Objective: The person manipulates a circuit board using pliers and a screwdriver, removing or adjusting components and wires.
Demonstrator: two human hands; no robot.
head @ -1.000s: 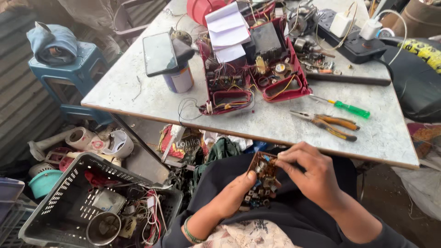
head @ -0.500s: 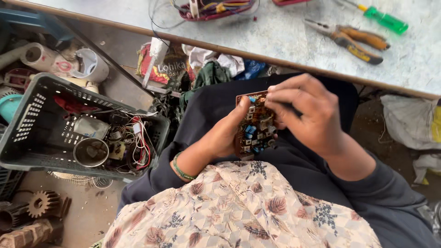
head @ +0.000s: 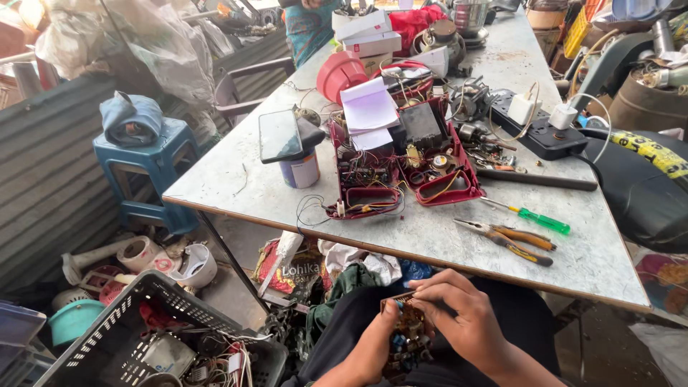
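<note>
I hold a small brown circuit board [head: 408, 335] studded with components over my lap, below the table's near edge. My left hand [head: 374, 345] grips the board from the left and underneath. My right hand [head: 459, 315] covers its right side, fingertips pinching at the top edge. On the table in front lie an opened red device case [head: 401, 161] full of wires, orange-handled pliers [head: 510, 240] and a green-handled screwdriver [head: 532, 216].
A grey table [head: 244, 188] carries a phone on a tin can [head: 287, 143], a white notepad [head: 369, 107] and a black power strip [head: 545, 132]. A black crate [head: 122, 333] of scrap parts sits on the floor at lower left. A blue stool [head: 140, 161] stands at left.
My view has tilted back up from my lap to the table. Both hands stay on the circuit board, now low in the frame.
</note>
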